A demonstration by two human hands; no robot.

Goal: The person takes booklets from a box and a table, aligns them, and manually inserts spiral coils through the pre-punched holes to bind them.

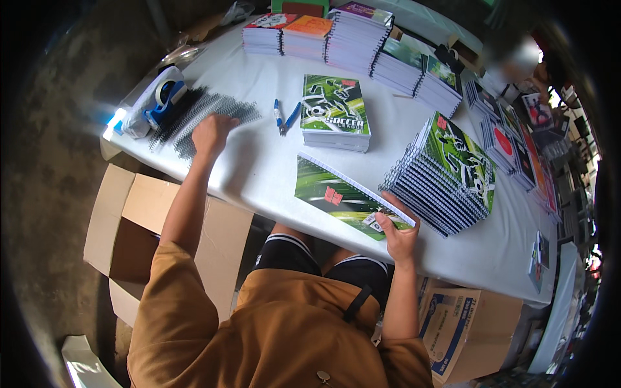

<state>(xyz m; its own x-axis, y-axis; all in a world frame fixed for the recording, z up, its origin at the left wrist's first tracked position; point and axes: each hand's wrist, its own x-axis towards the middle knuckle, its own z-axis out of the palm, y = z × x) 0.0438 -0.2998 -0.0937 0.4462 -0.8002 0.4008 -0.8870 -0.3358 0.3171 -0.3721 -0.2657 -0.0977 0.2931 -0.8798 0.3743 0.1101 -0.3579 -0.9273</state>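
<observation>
My right hand (402,236) grips a green-and-black notebook (339,197) by its right end, thumb on the cover. Its long upper edge looks punched and carries no coil that I can see; the notebook is tilted over the table's near edge. My left hand (212,136) is closed, at the pile of black spiral binding coils (206,111); what its fingers hold, if anything, is hidden. Between the hands and farther back lies a stack of uncoiled notebooks (334,107) with a footballer cover. To the right leans a tall stack of coil-bound notebooks (440,174).
Two blue pens (291,118) lie beside the uncoiled stack. A blue tape dispenser (165,103) stands at the far left of the white-covered table (259,174). More notebook stacks (359,39) line the back. Cardboard boxes (213,252) sit below the near edge. Someone (511,64) is at the back right.
</observation>
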